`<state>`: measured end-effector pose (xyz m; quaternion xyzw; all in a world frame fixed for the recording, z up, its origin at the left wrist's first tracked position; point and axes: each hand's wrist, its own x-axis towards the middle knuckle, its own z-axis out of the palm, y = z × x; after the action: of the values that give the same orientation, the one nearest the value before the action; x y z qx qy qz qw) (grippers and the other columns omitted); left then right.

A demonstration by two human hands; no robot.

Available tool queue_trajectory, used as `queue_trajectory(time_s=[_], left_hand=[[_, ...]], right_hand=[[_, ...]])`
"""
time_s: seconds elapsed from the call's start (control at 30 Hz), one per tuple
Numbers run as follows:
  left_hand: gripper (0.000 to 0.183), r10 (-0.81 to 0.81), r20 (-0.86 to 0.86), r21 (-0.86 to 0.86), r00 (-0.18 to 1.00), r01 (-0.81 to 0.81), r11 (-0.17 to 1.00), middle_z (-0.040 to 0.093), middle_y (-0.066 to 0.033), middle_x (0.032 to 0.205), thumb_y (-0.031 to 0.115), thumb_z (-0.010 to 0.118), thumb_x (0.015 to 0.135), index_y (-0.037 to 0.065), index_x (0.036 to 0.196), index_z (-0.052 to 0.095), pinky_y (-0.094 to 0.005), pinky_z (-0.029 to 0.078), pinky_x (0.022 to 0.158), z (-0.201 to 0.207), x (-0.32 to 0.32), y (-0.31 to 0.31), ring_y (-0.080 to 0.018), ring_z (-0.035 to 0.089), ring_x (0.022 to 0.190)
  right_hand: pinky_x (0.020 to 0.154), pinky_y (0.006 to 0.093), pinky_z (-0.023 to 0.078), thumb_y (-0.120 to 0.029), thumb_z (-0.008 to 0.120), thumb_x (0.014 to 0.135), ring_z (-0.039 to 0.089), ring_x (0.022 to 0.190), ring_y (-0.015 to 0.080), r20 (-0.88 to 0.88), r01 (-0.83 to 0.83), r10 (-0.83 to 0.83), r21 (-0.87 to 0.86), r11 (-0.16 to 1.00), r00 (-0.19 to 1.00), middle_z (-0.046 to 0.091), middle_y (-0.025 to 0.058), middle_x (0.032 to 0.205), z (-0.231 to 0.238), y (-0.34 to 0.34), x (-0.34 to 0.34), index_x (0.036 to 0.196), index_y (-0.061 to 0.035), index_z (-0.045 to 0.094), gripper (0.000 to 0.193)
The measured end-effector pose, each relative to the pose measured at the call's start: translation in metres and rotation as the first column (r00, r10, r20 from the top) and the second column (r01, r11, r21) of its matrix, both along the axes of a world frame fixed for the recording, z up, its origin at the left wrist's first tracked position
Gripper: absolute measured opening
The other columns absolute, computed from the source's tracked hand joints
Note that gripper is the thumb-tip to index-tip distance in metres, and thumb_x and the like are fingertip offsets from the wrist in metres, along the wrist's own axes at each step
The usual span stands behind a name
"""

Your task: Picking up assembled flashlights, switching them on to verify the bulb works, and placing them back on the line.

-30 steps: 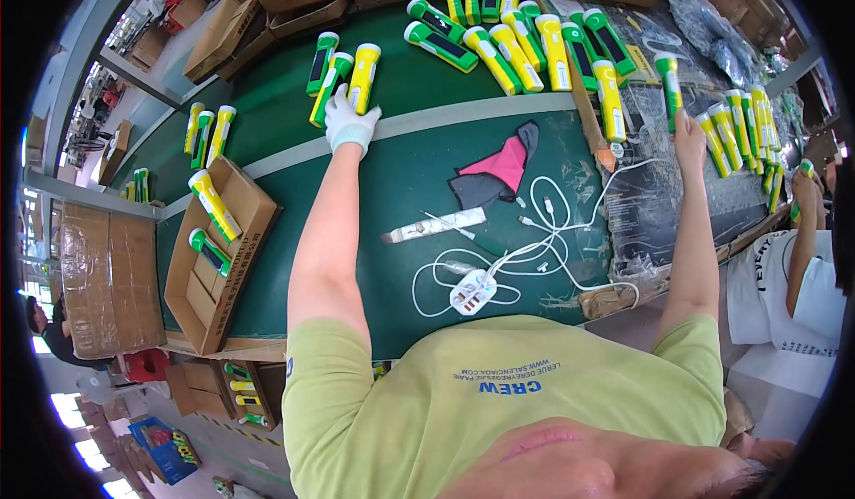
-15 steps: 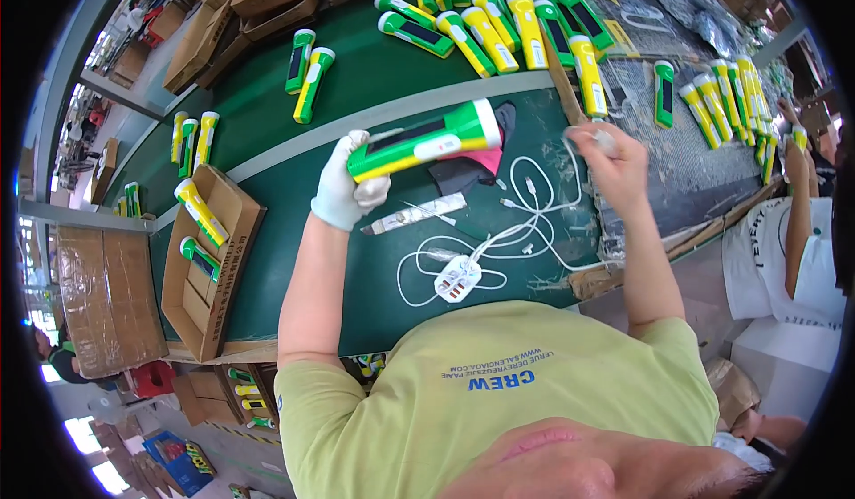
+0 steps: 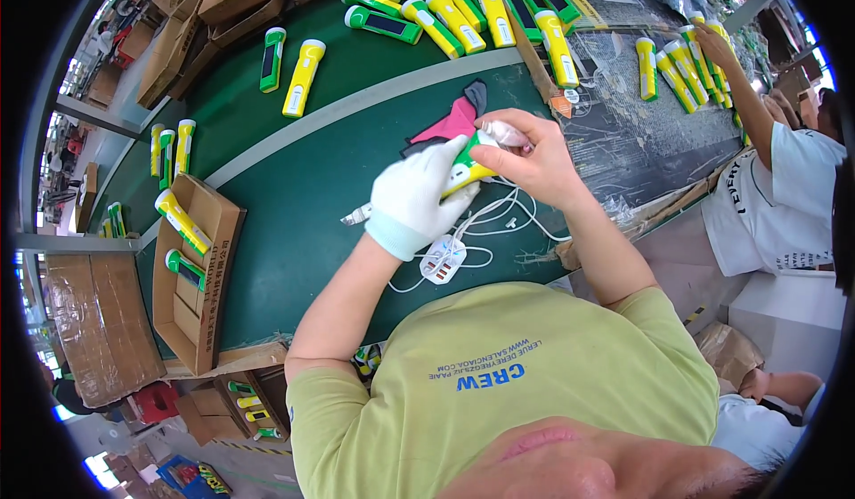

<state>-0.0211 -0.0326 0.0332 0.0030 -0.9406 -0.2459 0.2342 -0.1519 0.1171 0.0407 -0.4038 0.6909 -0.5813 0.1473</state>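
The gloved left hand (image 3: 417, 198) is wrapped around a yellow-green torch (image 3: 469, 162), holding it just above the green table (image 3: 294, 205). The bare right hand (image 3: 525, 156) pinches a small whitish piece (image 3: 504, 132) at the torch's upper end. Below the hands lie white cables (image 3: 512, 219) and a white charger block (image 3: 443, 259); a pink-and-grey cloth (image 3: 454, 118) lies just beyond. More torches (image 3: 454, 14) lie in a row further off.

Bright even overhead light, soft faint shadows, sharp centre, strong fisheye bending, black vignette at edges
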Motion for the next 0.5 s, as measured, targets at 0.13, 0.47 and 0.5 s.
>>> queue_trajectory(time_s=[0.13, 0.47, 0.5], left_hand=[[0.038, -0.059, 0.101, 0.993, 0.993, -0.104, -0.05, 0.061, -0.0035, 0.081, 0.046, 0.054, 0.095, 0.01, 0.108, 0.054, -0.0277, 0.05, 0.056, -0.04, -0.012, -0.022, -0.0122, 0.058, 0.063], [0.039, 0.044, 0.129, 0.958, 0.991, -0.113, -0.263, 0.062, -0.0075, 0.088, 0.042, 0.047, 0.098, 0.009, 0.119, 0.05, -0.033, 0.055, 0.063, -0.043, 0.0, -0.017, -0.0166, 0.061, 0.071], [0.039, 0.042, 0.123, 0.963, 0.991, -0.109, -0.248, 0.063, -0.0085, 0.09, 0.042, 0.046, 0.098, 0.009, 0.119, 0.05, -0.0331, 0.055, 0.064, -0.045, -0.001, -0.015, -0.0174, 0.063, 0.073]], right_hand=[[0.046, 0.0178, 0.028, -0.021, 0.047, 0.097, 0.036, 0.052, 0.0, 0.144, 0.087, -0.065, -0.148, 0.985, 0.987, 0.066, 0.0022, 0.08, 0.003, 0.005, -0.007, 0.117, -0.0022, 0.061, 0.031], [0.065, 0.0247, 0.05, -0.009, 0.064, 0.09, 0.063, 0.075, 0.0084, 0.136, 0.04, -0.028, -0.088, 0.995, 0.99, 0.068, 0.0037, 0.082, -0.007, 0.007, 0.026, 0.101, -0.0036, 0.066, 0.013], [0.065, 0.0247, 0.05, -0.009, 0.064, 0.09, 0.063, 0.075, 0.0084, 0.147, 0.043, -0.031, -0.079, 0.996, 0.989, 0.068, 0.0037, 0.082, -0.009, 0.001, 0.03, 0.101, -0.0036, 0.066, 0.013]])
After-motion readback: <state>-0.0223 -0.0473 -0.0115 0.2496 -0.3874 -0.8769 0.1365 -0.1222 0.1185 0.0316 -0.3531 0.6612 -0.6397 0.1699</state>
